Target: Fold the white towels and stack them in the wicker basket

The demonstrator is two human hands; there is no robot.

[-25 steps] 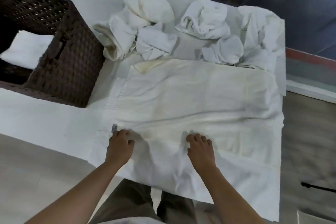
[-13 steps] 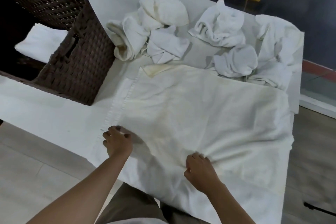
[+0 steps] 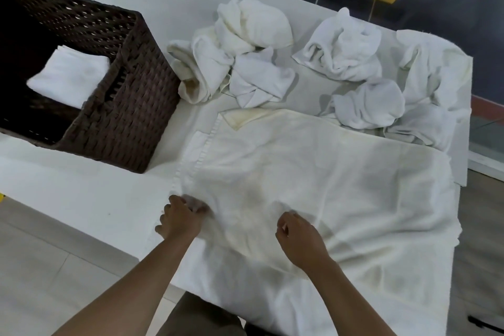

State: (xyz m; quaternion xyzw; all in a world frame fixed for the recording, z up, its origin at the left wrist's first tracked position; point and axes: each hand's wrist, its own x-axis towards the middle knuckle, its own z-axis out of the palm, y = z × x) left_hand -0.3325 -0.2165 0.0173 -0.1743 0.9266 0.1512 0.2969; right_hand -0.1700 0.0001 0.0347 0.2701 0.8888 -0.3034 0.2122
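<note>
soft matt terry-cloth towel (image 3: 327, 185), rough dark woven wicker basket (image 3: 131, 117), smooth matt white table (image 3: 81, 194)

I'm seeing off-white, yellow-stained towel (image 3: 313, 185) under my grip, dark brown woven basket (image 3: 131, 106) far left, white table (image 3: 68, 188).

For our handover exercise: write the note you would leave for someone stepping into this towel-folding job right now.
Left hand and right hand: both pinching the near part of the large white towel spread flat on the white table.
Done: one folded white towel lies in the dark brown wicker basket.
Left: fold the spread towel, then the crumpled white towels at the table's far side, and stack all in the basket.
</note>
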